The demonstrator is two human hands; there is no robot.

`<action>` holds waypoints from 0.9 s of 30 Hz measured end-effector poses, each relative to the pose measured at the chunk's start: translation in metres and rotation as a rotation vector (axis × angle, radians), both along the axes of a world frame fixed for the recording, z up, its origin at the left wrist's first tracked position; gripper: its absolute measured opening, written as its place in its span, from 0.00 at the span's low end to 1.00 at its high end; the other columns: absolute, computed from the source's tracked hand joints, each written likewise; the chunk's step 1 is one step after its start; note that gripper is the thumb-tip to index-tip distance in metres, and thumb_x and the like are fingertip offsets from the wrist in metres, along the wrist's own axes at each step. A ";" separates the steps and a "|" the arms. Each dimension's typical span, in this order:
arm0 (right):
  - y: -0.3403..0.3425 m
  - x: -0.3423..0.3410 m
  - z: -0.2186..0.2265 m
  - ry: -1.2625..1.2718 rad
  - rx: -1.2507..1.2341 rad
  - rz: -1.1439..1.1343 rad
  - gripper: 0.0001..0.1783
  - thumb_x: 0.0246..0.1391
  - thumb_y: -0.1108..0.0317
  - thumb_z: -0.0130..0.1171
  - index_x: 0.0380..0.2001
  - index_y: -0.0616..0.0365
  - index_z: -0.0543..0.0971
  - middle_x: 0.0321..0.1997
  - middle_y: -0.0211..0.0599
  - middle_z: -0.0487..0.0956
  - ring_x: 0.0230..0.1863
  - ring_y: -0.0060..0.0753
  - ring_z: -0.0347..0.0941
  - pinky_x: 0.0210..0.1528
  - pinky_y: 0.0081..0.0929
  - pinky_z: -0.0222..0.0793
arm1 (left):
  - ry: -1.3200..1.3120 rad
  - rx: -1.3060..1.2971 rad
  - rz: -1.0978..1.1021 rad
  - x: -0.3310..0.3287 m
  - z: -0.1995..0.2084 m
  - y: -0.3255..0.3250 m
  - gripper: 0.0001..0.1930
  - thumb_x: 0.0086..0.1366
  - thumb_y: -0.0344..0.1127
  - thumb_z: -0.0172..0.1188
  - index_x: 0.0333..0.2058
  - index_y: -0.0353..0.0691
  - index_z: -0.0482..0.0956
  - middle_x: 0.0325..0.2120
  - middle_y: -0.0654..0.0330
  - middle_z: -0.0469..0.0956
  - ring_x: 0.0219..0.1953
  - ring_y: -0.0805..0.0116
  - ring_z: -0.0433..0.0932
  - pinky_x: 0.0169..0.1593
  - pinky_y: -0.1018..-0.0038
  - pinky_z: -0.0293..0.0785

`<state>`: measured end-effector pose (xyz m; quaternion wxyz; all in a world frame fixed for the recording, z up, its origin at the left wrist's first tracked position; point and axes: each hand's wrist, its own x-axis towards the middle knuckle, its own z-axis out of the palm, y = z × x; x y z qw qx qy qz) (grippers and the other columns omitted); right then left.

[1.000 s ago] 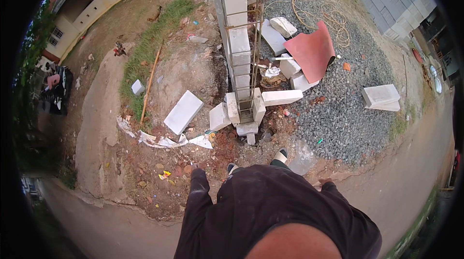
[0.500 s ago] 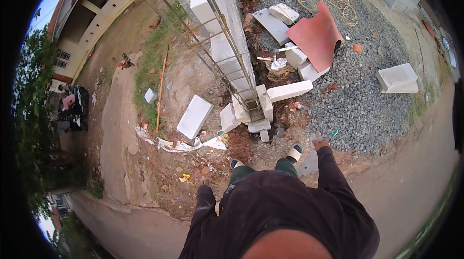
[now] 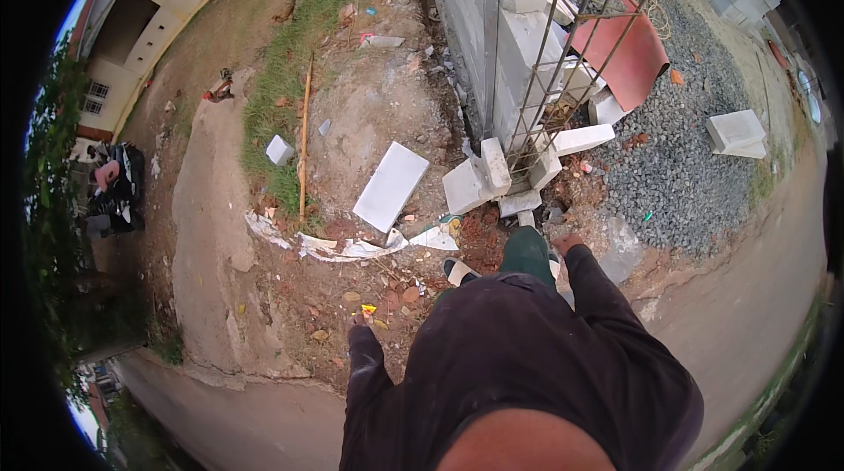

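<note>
My left hand hangs low by my side, above bare soil with leaf litter and a small yellow wrapper. My right hand hangs in front of my right thigh, near the foot of a rebar cage. Neither hand shows anything held, though the fingers are too small to make out. Ahead of me a white block leans beside the cage, with another small block at its base. A large white block lies flat on the dirt ahead and to the left.
A grey block wall runs away behind the cage. To the right lie a gravel heap, a bent red sheet and stacked blocks. A bamboo pole and torn white sacking lie left.
My body has stepped forward and to the left, so the wall and cage now sit farther right in view. My right hand has come in closer to my leg.
</note>
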<state>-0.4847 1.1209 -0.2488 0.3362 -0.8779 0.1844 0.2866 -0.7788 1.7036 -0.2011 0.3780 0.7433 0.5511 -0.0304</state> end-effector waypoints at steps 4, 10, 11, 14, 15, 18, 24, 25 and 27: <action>0.073 0.024 0.035 0.019 0.028 0.122 0.14 0.42 0.58 0.59 0.25 0.59 0.81 0.22 0.37 0.78 0.24 0.29 0.74 0.32 0.28 0.70 | -0.011 0.092 -0.014 0.014 0.020 0.046 0.14 0.55 0.42 0.51 0.30 0.35 0.74 0.25 0.56 0.76 0.27 0.67 0.74 0.30 0.72 0.70; 0.174 0.141 0.129 -0.313 0.025 0.167 0.17 0.44 0.55 0.55 0.31 0.55 0.79 0.28 0.45 0.78 0.33 0.44 0.74 0.38 0.33 0.68 | -0.246 -0.197 0.363 -0.009 0.011 0.008 0.16 0.60 0.45 0.50 0.30 0.35 0.72 0.24 0.58 0.75 0.25 0.68 0.73 0.30 0.71 0.69; 0.171 0.168 0.103 -0.391 0.115 0.136 0.17 0.44 0.54 0.55 0.32 0.55 0.79 0.30 0.46 0.77 0.35 0.45 0.74 0.40 0.34 0.67 | -0.227 -0.287 0.399 -0.010 0.006 0.004 0.17 0.60 0.45 0.49 0.31 0.35 0.72 0.24 0.57 0.75 0.26 0.67 0.73 0.31 0.71 0.69; 0.213 0.231 0.115 -0.524 0.060 0.045 0.21 0.44 0.53 0.55 0.35 0.59 0.77 0.32 0.48 0.78 0.37 0.44 0.74 0.41 0.32 0.68 | 0.067 -0.272 0.248 -0.024 -0.002 0.012 0.18 0.59 0.46 0.49 0.33 0.34 0.72 0.25 0.55 0.75 0.27 0.66 0.73 0.32 0.69 0.68; 0.218 0.248 0.116 -0.532 0.072 0.017 0.22 0.44 0.53 0.55 0.36 0.59 0.77 0.33 0.49 0.77 0.37 0.44 0.74 0.42 0.31 0.67 | 0.110 -0.266 0.213 -0.018 -0.001 0.026 0.18 0.59 0.46 0.49 0.33 0.34 0.72 0.25 0.55 0.75 0.27 0.65 0.73 0.32 0.69 0.68; 0.235 0.282 0.113 -0.634 0.063 -0.082 0.23 0.44 0.52 0.55 0.36 0.60 0.77 0.32 0.49 0.78 0.37 0.44 0.74 0.41 0.31 0.68 | 0.067 -0.244 0.237 0.022 0.002 0.091 0.19 0.59 0.47 0.48 0.35 0.33 0.71 0.27 0.53 0.75 0.29 0.64 0.73 0.33 0.67 0.68; 0.218 0.307 0.065 -0.540 0.138 -0.308 0.19 0.45 0.56 0.57 0.30 0.63 0.77 0.23 0.40 0.76 0.21 0.29 0.72 0.27 0.28 0.68 | 0.044 -0.077 0.087 0.191 0.037 0.199 0.17 0.58 0.46 0.49 0.35 0.36 0.71 0.28 0.55 0.75 0.27 0.65 0.72 0.30 0.68 0.68; 0.213 0.298 0.058 -0.538 0.114 -0.333 0.17 0.45 0.59 0.58 0.29 0.64 0.76 0.20 0.37 0.75 0.17 0.26 0.69 0.22 0.25 0.66 | -0.117 -0.068 0.109 0.216 0.042 0.207 0.16 0.58 0.45 0.49 0.34 0.36 0.71 0.27 0.56 0.75 0.26 0.66 0.72 0.28 0.69 0.68; 0.209 0.308 0.050 -0.488 0.051 -0.351 0.16 0.43 0.58 0.59 0.28 0.62 0.77 0.20 0.39 0.76 0.20 0.29 0.73 0.23 0.27 0.69 | -0.196 0.008 0.132 0.257 0.036 0.213 0.15 0.59 0.45 0.50 0.32 0.37 0.71 0.23 0.57 0.74 0.23 0.69 0.71 0.25 0.71 0.66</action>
